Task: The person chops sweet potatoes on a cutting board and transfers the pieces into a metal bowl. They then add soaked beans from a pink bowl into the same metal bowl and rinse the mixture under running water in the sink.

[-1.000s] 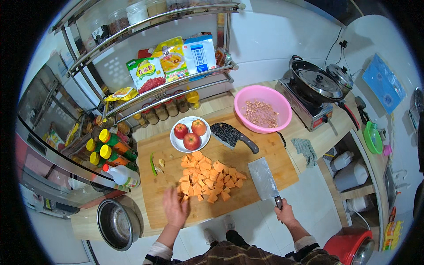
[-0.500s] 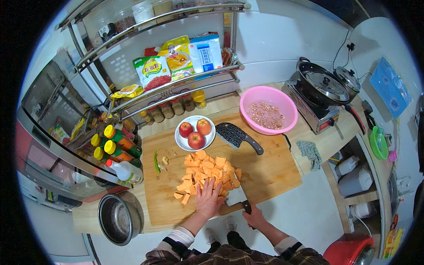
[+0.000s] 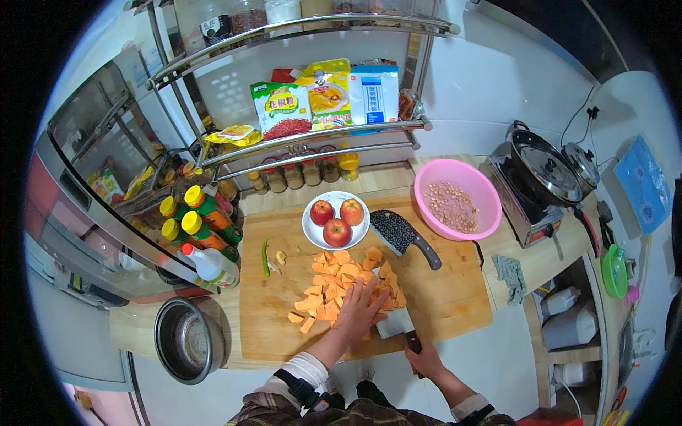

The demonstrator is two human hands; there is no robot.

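We are gathering the cut orange chunks (image 3: pixel 339 284) on the wooden cutting board (image 3: pixel 455 302). Our left hand (image 3: pixel 361 309) is lying flat on the near side of the pile, fingers spread, pressing the pieces toward the cleaver (image 3: pixel 395 323), which our right hand (image 3: pixel 424 358) is gripping by its dark handle, fingers wrapped tight around it. The blade is lying low on the board just right of the left hand, so we judge this a scooping step; the next move calls for sliding the pieces onto the flat of the blade without scattering them. The chunks are looking bright orange, irregular and thick, heaped in the middle of the board, just near of the white plate of apples (image 3: pixel 335 221).
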